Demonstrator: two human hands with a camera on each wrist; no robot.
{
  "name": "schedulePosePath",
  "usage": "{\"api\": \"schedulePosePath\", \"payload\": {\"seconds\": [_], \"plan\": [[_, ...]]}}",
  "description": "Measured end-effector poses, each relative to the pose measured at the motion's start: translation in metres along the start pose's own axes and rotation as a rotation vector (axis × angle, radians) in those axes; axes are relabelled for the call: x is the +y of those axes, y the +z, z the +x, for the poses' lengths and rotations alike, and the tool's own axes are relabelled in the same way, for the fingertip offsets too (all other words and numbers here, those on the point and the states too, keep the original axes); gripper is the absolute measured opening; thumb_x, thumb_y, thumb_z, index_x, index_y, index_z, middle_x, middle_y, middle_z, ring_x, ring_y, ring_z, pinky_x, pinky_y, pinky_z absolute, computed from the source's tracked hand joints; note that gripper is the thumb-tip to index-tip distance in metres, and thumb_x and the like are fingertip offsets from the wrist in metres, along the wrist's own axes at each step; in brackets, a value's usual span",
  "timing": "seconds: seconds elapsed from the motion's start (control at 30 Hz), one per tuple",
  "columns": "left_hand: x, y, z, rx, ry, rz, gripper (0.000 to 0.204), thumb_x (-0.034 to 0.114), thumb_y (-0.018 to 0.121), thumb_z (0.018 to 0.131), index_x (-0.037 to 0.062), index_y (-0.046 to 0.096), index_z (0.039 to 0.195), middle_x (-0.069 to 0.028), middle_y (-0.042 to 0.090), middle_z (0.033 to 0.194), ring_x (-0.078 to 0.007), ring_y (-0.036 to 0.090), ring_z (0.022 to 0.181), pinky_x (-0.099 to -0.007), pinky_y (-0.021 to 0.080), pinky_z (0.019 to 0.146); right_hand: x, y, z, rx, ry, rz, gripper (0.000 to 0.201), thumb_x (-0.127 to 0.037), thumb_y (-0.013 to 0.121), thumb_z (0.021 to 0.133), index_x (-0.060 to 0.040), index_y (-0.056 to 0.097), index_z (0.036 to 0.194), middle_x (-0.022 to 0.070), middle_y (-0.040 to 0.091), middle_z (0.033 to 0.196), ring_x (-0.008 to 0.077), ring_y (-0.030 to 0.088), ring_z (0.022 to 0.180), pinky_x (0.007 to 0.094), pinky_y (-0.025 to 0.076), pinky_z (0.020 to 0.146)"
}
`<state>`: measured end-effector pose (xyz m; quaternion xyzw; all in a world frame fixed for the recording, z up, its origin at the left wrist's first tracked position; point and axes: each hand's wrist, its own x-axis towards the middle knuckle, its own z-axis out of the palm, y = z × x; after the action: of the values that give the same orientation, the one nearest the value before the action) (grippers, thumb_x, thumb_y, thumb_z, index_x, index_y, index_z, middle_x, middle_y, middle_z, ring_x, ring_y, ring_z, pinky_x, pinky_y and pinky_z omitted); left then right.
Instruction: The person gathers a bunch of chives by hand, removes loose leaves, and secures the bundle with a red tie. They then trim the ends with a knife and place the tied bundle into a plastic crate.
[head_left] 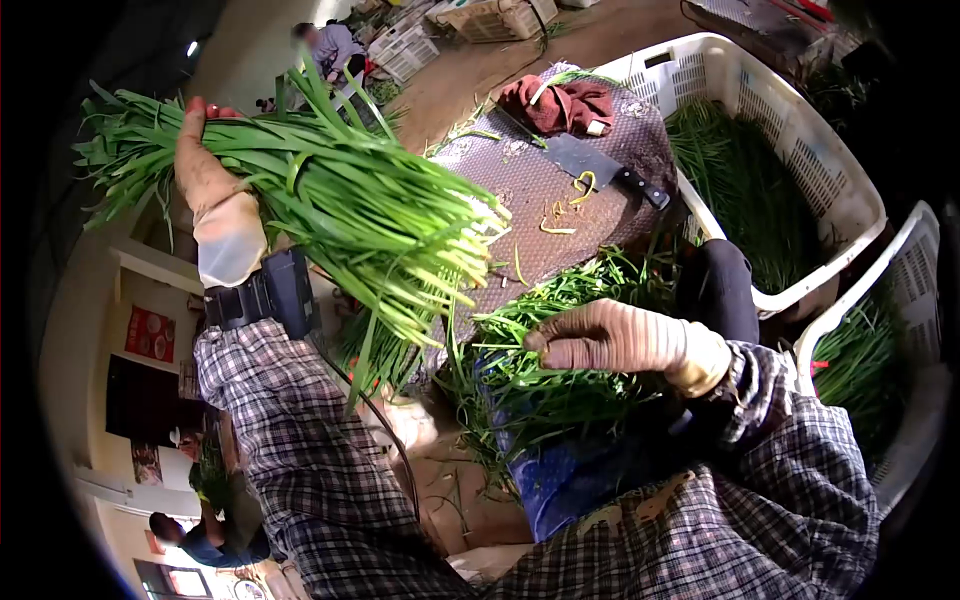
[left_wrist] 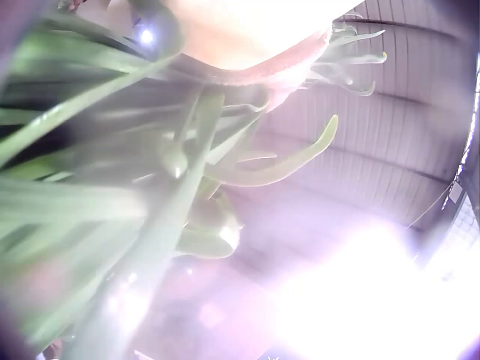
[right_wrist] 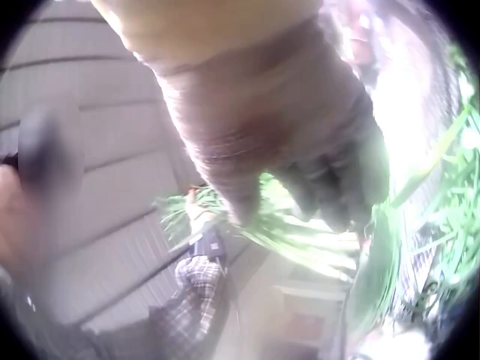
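My left hand [head_left: 196, 150] grips a thick bundle of garlic chives [head_left: 350, 190], lifted at the left with its pale cut ends toward the middle. In the left wrist view, blurred green leaves [left_wrist: 90, 240] spread below the overexposed hand [left_wrist: 247, 37]. Over a heap of loose chives [head_left: 560, 400] hovers my right hand [head_left: 620, 337] in a striped work glove. The right wrist view shows its gloved fingers [right_wrist: 352, 172] loosely bent and the thumb apart, with nothing between them. Behind them the raised bundle [right_wrist: 300, 244] shows.
A cleaver [head_left: 590, 165] and a dark red cloth [head_left: 560, 105] lie on a board with a textured cover [head_left: 500, 290]. White plastic crates [head_left: 790, 110] holding chives stand at the right. Blue sheeting [head_left: 570, 490] lies under the heap. Two other people sit farther off.
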<state>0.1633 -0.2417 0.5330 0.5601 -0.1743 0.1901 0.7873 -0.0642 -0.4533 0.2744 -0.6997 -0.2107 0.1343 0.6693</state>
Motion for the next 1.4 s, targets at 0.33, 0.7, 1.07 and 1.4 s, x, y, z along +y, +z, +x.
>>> {"api": "schedulePosePath", "payload": {"seconds": [0.33,0.7,1.07,1.4], "plan": [[-0.064,0.042,-0.132,0.224,-0.229,0.213,0.038,0.053,0.059,0.082,0.0152,0.06,0.089,-0.0048,0.056,0.099,-0.0175,0.052,0.08,-0.0288,0.044,0.069,0.093,-0.015,0.073,-0.005,-0.053,1.689,0.107,-0.075,0.062,0.06,0.0004,0.032,0.13,0.0263,0.043,0.123,0.0456,0.041,0.119,0.0644,0.032,0.095],[-0.1,-0.092,-0.3,-0.177,0.311,0.573,0.036,0.023,0.05,0.093,-0.0006,0.045,0.12,-0.0156,0.048,0.122,-0.0271,0.049,0.11,-0.0368,0.039,0.097,0.102,0.007,0.06,0.342,-0.091,1.522,0.081,-0.06,0.064,0.073,-0.0151,0.038,0.135,0.0088,0.046,0.134,0.0293,0.044,0.121,0.0582,0.038,0.095],[-0.09,-0.204,-0.389,-1.057,-0.55,0.651,0.04,-0.01,0.053,0.076,0.0134,0.068,0.105,-0.0117,0.04,0.14,-0.0234,0.035,0.132,-0.0353,0.036,0.103,0.176,0.015,0.05,0.352,0.006,1.46,0.057,-0.037,0.067,0.082,-0.0071,0.048,0.126,0.0095,0.055,0.123,0.0255,0.052,0.113,0.0445,0.041,0.099],[-0.132,-0.176,-0.262,-0.226,-0.729,0.503,0.066,0.049,0.055,0.087,-0.0041,0.043,0.124,-0.019,0.05,0.126,-0.0278,0.049,0.117,-0.0366,0.04,0.096,0.174,0.018,0.046,0.353,0.045,1.369,0.06,-0.037,0.066,0.083,-0.0062,0.045,0.13,0.0109,0.054,0.125,0.0265,0.053,0.113,0.0463,0.04,0.1]]}}
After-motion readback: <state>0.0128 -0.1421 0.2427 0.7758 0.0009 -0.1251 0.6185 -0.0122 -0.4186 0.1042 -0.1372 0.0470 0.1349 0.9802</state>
